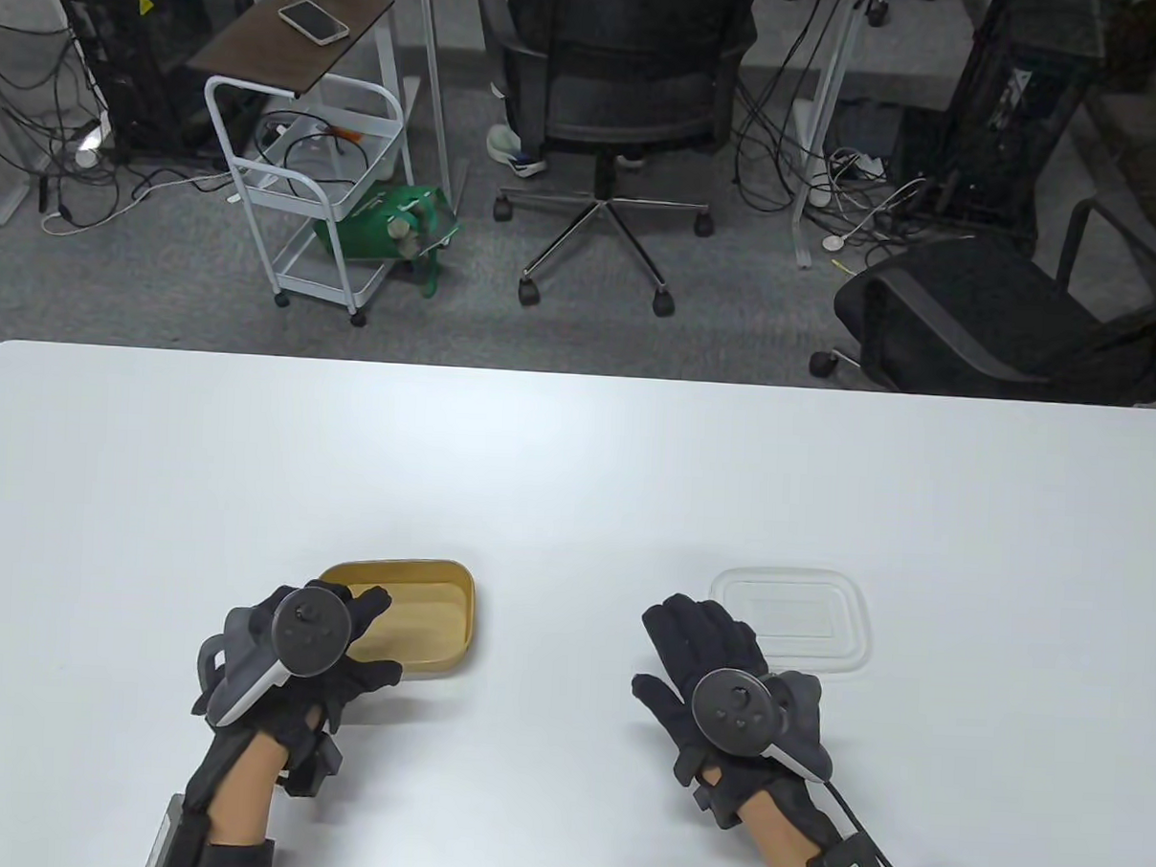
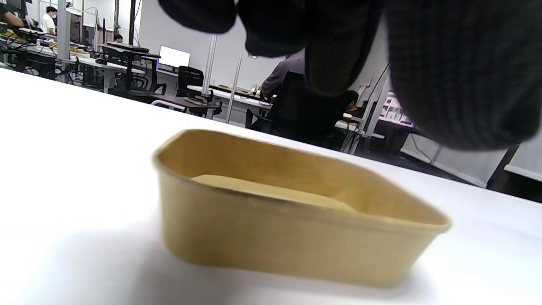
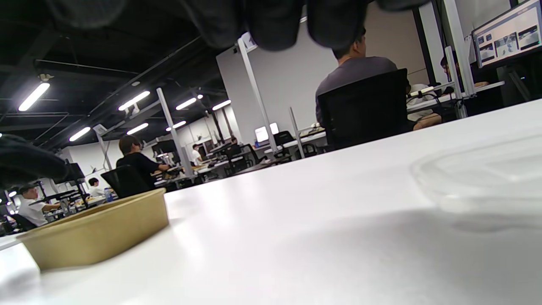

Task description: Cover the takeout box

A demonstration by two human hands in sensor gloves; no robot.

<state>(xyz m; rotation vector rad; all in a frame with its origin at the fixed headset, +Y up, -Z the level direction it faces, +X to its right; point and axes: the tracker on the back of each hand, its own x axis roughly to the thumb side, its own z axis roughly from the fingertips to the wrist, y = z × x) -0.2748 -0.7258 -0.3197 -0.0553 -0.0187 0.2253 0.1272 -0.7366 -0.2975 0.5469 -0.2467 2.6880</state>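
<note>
On the white surface, toward its near left, the open brown box sits upright, with the left hand hovering at its near-left corner, fingers loosely spread above the rim and grasping nothing. Well apart to the right, the right hand lies flat with fingers extended, holding nothing, its fingertips just beside the near-left edge of the clear lid, which rests flat on the surface.
</note>
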